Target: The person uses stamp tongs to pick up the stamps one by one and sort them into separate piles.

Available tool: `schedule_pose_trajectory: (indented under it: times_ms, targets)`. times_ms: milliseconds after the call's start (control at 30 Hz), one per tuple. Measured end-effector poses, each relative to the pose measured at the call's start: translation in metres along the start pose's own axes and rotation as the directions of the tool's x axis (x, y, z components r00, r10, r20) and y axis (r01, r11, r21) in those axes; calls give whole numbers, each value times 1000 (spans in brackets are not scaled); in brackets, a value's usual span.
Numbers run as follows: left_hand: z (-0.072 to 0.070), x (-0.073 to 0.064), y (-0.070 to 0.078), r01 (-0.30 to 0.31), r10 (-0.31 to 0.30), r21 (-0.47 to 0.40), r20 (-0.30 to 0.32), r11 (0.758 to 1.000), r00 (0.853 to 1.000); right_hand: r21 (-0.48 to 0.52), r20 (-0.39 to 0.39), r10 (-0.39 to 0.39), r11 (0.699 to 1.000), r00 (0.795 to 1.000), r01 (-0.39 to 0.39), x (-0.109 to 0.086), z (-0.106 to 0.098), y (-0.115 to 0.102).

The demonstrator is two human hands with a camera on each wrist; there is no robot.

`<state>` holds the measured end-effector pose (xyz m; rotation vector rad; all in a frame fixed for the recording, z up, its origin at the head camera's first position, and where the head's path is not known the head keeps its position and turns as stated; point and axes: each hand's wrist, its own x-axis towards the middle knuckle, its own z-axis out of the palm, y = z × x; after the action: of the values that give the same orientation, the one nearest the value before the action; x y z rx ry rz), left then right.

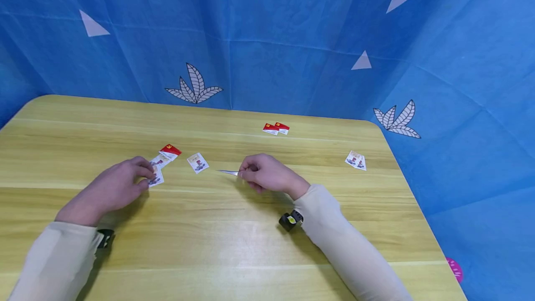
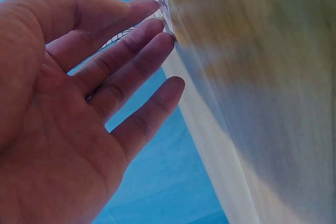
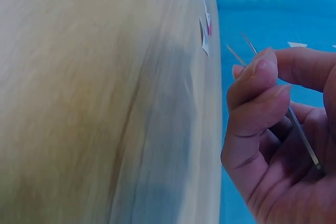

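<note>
My right hand (image 1: 265, 173) pinches a pair of slim metal tweezers (image 1: 228, 172) above the middle of the table. In the right wrist view the two tips of the tweezers (image 3: 247, 45) stand apart with nothing between them. My left hand (image 1: 119, 185) rests its fingertips on or just over a white stamp (image 1: 156, 178) at the left; its fingers look loosely extended in the left wrist view. Beyond that stamp lie another white stamp (image 1: 162, 160), partly covered, and a red-and-white stamp (image 1: 170, 151). A single white stamp (image 1: 198, 163) lies between the two hands, left of the tweezer tips.
Two overlapping red-and-white stamps (image 1: 277, 128) lie near the table's back edge. Two white stamps (image 1: 355, 160) overlap at the right. The wooden table (image 1: 234, 245) meets a blue patterned cloth (image 1: 267, 73) behind and at the right. A small black device (image 1: 290, 220) sits on my right wrist.
</note>
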<state>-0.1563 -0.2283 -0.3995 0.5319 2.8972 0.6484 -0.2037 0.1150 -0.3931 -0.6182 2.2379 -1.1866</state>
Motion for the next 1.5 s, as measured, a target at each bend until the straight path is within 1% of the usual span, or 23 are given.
schedule_pose_trajectory:
  times_ms: [267, 467, 567, 800, 933, 1067, 1300, 1500]
  targets:
    - [1, 1, -1, -8, 8, 25, -3, 1000, 1000, 13, -10, -2, 1000, 1000, 2, 8, 7, -2]
    - [1, -2, 0, 10, -11, 24, 22, 1000, 1000, 49, 0, -4, 999, 1000, 4, 14, 15, -6]
    - [1, -4, -2, 17, -18, 23, 30, 1000, 999, 50, 5, -6, 999, 1000, 6, 17, 19, -9]
    - [1, -6, -4, 19, -20, 13, 20, 1000, 1000, 86, 3, 17, 996, 1000, -17, 27, 27, -18]
    - [0, -4, -3, 11, -11, 11, 22, 1000, 1000, 67, -7, 27, 997, 1000, -26, 32, 32, -24]
    - [-2, 0, 0, 6, -6, 22, 17, 1000, 1000, 36, -23, 21, 999, 1000, -20, 36, 37, -28]
    - [-6, 4, 4, 43, -44, 37, 38, 998, 998, 3, -16, 23, 1000, 1000, -23, 44, 46, -34]
    - [-5, 4, 4, 38, -38, 22, 34, 999, 999, -45, -17, 14, 999, 1000, -15, 49, 51, -38]
